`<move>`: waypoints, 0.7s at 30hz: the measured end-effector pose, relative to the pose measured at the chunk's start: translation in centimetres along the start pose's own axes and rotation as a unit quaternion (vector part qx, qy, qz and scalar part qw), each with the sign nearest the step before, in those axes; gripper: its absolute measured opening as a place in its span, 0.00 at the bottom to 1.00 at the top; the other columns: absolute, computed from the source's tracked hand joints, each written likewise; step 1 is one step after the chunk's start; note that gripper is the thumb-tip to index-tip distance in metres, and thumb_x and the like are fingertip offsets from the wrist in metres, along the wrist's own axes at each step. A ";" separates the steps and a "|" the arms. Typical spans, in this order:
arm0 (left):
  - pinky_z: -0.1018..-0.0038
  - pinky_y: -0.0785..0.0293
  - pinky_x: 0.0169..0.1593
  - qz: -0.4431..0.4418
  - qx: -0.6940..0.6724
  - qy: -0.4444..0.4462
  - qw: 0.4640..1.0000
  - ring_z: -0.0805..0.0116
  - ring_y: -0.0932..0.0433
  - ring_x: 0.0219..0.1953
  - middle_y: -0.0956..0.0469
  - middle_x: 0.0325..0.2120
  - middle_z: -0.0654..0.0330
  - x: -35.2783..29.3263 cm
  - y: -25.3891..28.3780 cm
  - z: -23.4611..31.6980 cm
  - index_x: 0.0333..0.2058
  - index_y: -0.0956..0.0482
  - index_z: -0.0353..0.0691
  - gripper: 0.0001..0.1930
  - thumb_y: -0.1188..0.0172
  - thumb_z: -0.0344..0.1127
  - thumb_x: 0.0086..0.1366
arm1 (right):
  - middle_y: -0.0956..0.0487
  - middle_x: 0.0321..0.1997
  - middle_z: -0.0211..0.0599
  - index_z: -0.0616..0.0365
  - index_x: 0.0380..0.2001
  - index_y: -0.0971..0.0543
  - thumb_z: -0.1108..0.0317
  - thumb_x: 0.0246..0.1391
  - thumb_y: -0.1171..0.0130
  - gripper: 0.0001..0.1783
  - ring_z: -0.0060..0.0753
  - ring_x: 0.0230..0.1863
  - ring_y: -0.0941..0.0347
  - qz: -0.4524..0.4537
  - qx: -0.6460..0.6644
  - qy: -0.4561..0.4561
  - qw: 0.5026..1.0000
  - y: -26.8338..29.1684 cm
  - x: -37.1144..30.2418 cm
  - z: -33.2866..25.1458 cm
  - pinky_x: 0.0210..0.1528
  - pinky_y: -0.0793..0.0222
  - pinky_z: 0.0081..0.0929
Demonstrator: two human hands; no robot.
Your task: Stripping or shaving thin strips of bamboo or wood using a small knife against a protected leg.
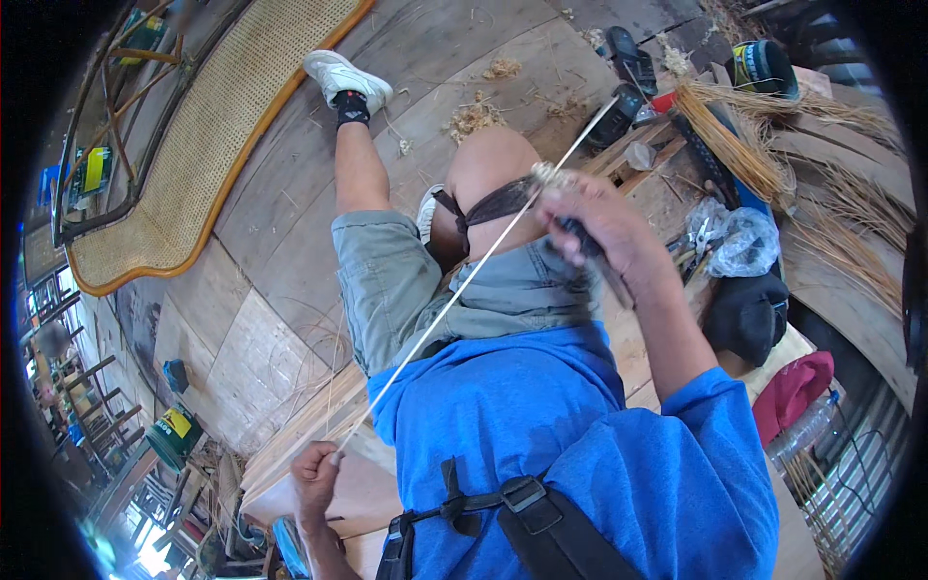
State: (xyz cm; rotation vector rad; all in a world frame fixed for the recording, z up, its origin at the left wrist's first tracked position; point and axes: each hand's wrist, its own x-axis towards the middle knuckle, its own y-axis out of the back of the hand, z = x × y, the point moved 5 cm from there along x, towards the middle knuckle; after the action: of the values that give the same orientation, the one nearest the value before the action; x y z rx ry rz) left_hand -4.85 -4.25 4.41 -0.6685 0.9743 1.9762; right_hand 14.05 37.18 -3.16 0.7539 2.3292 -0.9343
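Note:
A long pale rattan strip (pixel 440 319) runs taut from lower left to upper right, across my lap and over my bent knee. Its lower end is pinched in my left hand (pixel 315 476), fingers closed. My right hand (pixel 604 227), smeared by motion, is closed round a dark-handled knife (pixel 578 237) beside the knee. Pale curled shavings (pixel 553 176) bunch on the strip by the right fingers. A dark cloth band (pixel 498 201) is tied round that knee, under the strip.
A curved woven cane panel (pixel 208 126) lies at upper left. On the right are rattan bundles (pixel 730 145), a plastic bag (pixel 744 242), a black cap (pixel 746 319) and a red cap (pixel 793 391). Shavings (pixel 476 118) litter the plank floor (pixel 425 58) near black sandals (pixel 630 63).

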 end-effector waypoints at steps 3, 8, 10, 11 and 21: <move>0.84 0.47 0.15 -0.003 -0.047 0.018 0.999 0.84 0.42 0.11 0.36 0.11 0.71 0.3 1.0 -1.8 0.27 0.28 0.35 0.07 0.44 0.33 0.57 | 0.31 0.19 0.27 0.57 0.29 0.28 0.63 0.52 0.45 0.09 0.15 0.12 0.38 0.036 -0.040 0.022 0.998 1.8 0.6 -1.2 0.11 0.44 0.13; 0.85 0.44 0.16 -0.027 -0.104 0.047 0.993 0.85 0.39 0.13 0.32 0.14 0.70 0.1 2.8 -2.9 0.27 0.25 0.37 0.04 0.45 0.31 0.57 | 0.33 0.14 0.24 0.56 0.27 0.28 0.60 0.49 0.44 0.11 0.14 0.11 0.39 0.142 -0.102 0.039 0.984 6.5 0.6 -3.8 0.10 0.47 0.12; 0.85 0.46 0.14 0.052 -0.086 0.117 0.988 0.84 0.41 0.11 0.33 0.13 0.70 -0.3 6.2 -6.1 0.27 0.26 0.38 0.03 0.46 0.30 0.57 | 0.34 0.14 0.22 0.52 0.26 0.28 0.57 0.48 0.43 0.11 0.14 0.11 0.41 0.256 -0.151 0.082 0.951 11.3 -0.4 -6.0 0.10 0.49 0.13; 0.85 0.46 0.14 0.070 -0.119 0.128 0.982 0.84 0.41 0.10 0.34 0.12 0.71 -0.9 8.3 -7.1 0.27 0.27 0.38 0.04 0.46 0.31 0.57 | 0.33 0.18 0.21 0.52 0.27 0.28 0.60 0.47 0.42 0.09 0.14 0.15 0.39 0.279 -0.104 0.092 0.950 15.0 -0.4 -6.9 0.13 0.43 0.15; 0.65 0.30 0.39 -0.004 -0.018 -0.243 0.970 0.54 0.25 0.34 0.24 0.32 0.50 9.6 -8.4 11.8 0.39 0.26 0.36 0.14 0.49 0.39 0.61 | 0.28 0.22 0.32 0.59 0.45 0.32 0.60 0.45 0.40 0.25 0.18 0.13 0.39 -0.141 -0.153 0.020 0.978 -6.3 -0.7 1.7 0.13 0.44 0.15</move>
State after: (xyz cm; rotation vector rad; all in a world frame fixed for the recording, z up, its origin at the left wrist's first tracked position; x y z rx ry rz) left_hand -4.05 12.73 0.74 -0.1849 0.6341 2.0193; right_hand 10.81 31.91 -0.96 0.3249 2.5799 -0.6507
